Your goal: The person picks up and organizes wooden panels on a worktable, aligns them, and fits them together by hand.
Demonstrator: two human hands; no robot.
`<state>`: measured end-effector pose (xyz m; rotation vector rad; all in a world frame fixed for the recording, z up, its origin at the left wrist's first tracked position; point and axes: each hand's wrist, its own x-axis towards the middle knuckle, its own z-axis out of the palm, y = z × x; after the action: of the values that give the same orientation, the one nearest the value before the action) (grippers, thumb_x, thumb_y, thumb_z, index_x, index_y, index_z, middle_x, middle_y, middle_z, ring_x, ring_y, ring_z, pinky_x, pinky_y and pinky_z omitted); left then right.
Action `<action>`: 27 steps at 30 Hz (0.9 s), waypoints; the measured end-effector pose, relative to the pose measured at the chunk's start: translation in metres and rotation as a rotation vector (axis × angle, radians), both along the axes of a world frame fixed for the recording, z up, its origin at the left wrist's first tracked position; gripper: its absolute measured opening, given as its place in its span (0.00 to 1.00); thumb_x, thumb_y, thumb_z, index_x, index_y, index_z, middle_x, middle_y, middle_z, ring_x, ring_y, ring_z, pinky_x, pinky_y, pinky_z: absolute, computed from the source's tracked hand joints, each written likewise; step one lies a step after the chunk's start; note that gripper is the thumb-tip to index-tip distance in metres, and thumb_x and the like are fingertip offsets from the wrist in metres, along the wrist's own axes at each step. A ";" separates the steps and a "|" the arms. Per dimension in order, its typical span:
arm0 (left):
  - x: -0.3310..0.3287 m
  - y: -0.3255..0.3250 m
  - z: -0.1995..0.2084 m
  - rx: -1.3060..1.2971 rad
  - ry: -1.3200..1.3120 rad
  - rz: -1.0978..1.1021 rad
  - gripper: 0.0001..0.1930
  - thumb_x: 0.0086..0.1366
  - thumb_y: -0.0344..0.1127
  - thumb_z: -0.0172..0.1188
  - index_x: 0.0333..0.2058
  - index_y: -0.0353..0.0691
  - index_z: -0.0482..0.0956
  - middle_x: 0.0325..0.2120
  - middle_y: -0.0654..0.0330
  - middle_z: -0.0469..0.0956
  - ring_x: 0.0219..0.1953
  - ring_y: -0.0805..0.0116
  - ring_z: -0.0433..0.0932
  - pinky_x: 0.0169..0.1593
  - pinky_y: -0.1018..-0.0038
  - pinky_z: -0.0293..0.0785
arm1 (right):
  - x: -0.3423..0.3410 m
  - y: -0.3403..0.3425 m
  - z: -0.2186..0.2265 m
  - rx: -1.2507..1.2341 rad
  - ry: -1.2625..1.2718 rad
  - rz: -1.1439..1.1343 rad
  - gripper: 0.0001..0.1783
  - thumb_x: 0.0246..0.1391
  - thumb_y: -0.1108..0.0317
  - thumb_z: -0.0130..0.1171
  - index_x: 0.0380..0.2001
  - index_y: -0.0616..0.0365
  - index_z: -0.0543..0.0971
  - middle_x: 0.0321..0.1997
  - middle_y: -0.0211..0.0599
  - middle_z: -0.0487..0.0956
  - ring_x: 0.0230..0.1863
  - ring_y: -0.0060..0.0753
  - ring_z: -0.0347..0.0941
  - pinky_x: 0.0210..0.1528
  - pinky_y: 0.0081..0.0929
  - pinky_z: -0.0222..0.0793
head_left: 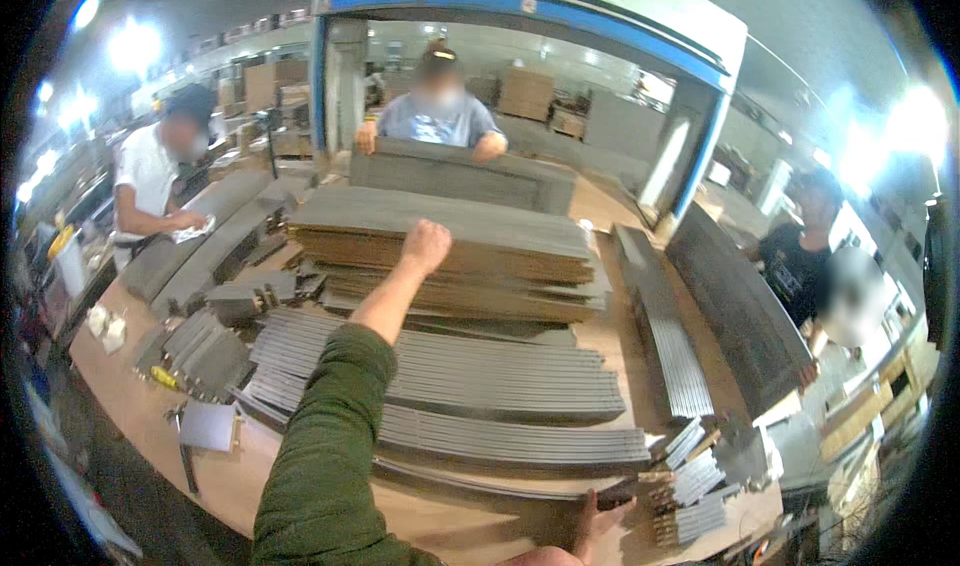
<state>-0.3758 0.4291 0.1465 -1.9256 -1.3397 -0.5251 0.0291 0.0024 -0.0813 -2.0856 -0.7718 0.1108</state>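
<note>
Workshop bench (440, 518): grey boards (480, 211) stacked mid-bench, probably flat to stay neat. Left hand (428, 247)'s balled up over them, maybe empty, can't tell; right hand (597, 526)'s spread beside a long strip (470, 482).

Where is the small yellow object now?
The small yellow object is on the left side of the table in the head view, beside short grey pieces.

Arrangement on the counter (440, 518). Centre: a panel stack (440, 249), with rows of long strips (510, 381) before it and a further panel (460, 181) behind. Left: bundled short pieces (205, 346). Right: a lengthwise strip bundle (667, 331), an outer panel (735, 306) beyond it, and, nearer, short bundles (697, 478). Rear: a large frame (530, 11).
</note>
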 end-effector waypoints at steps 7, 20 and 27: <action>-0.041 -0.020 0.024 -0.192 -0.109 -0.060 0.10 0.56 0.41 0.56 0.25 0.43 0.81 0.29 0.57 0.79 0.38 0.57 0.77 0.48 0.60 0.67 | -0.024 -0.004 0.054 -0.278 -0.128 0.012 0.56 0.45 0.41 0.62 0.63 0.68 0.47 0.63 0.62 0.56 0.62 0.58 0.55 0.62 0.44 0.51; -0.287 -0.020 -0.010 -0.252 -0.983 0.410 0.50 0.42 0.59 0.69 0.55 0.28 0.63 0.52 0.37 0.67 0.56 0.45 0.66 0.58 0.59 0.62 | -0.061 0.025 0.087 -0.240 -0.160 0.075 0.55 0.46 0.44 0.62 0.64 0.68 0.47 0.63 0.61 0.56 0.62 0.57 0.55 0.62 0.43 0.52; -0.304 -0.015 -0.035 -0.193 -1.486 0.099 0.42 0.42 0.53 0.72 0.49 0.23 0.71 0.46 0.40 0.73 0.50 0.51 0.71 0.53 0.65 0.65 | -0.067 0.029 0.090 -0.253 -0.164 0.084 0.54 0.46 0.45 0.63 0.64 0.68 0.47 0.63 0.61 0.56 0.62 0.57 0.55 0.62 0.43 0.52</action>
<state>-0.6800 0.4146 0.1112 -1.4446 -2.3401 -2.0503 -0.0377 0.0311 0.0084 -2.3228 -0.9884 0.0881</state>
